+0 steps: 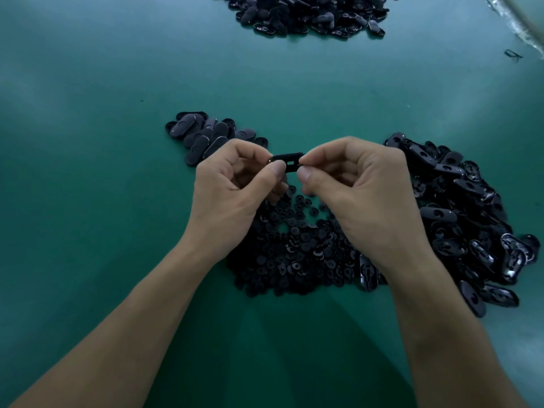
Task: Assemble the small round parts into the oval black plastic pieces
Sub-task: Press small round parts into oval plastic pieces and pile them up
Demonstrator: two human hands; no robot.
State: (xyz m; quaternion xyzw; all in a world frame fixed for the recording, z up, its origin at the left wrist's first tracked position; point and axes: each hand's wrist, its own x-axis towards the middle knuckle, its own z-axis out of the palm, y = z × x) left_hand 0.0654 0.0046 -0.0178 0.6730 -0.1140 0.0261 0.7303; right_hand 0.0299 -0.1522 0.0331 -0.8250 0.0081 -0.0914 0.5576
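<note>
Both hands pinch one oval black plastic piece (290, 162) above the table's middle. My left hand (235, 187) grips its left end between thumb and fingers, and my right hand (350, 184) grips its right end. A rectangular slot shows in the piece. Whether a small round part sits in it is hidden by the fingertips. Below the hands lies a heap of small round black parts (291, 248). A big pile of loose oval pieces (459, 213) lies to the right.
A smaller group of oval pieces (203, 136) lies face-down left of the hands. Another pile of black pieces (309, 13) sits at the far edge. Clear plastic wrap (518, 22) is at the top right corner. The table top (88, 172) is green.
</note>
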